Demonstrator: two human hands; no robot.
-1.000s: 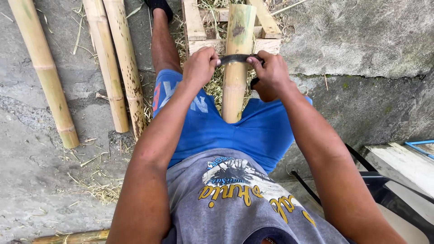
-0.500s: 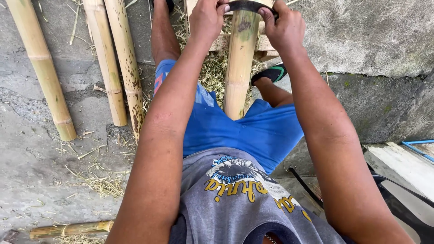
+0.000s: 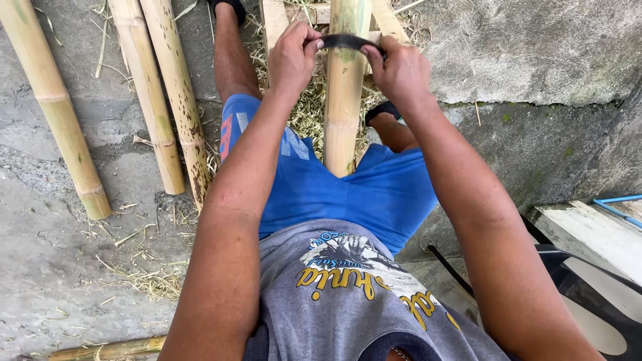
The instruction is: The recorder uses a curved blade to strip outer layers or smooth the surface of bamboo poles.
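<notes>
The head view shows a bamboo pole (image 3: 344, 100) running up between the person's legs onto a wooden frame (image 3: 274, 20), its near length looking pale and scraped while a patch near the curved dark blade (image 3: 348, 42) is green; by my judgement the stripping is partly done, with that upper stretch left. The left hand (image 3: 294, 53) and the right hand (image 3: 400, 67) each have a clenched grip on one end of the blade, which lies across the pole. Three more bamboo poles (image 3: 150, 100) lie on the concrete floor (image 3: 60, 267) among shavings.
</notes>
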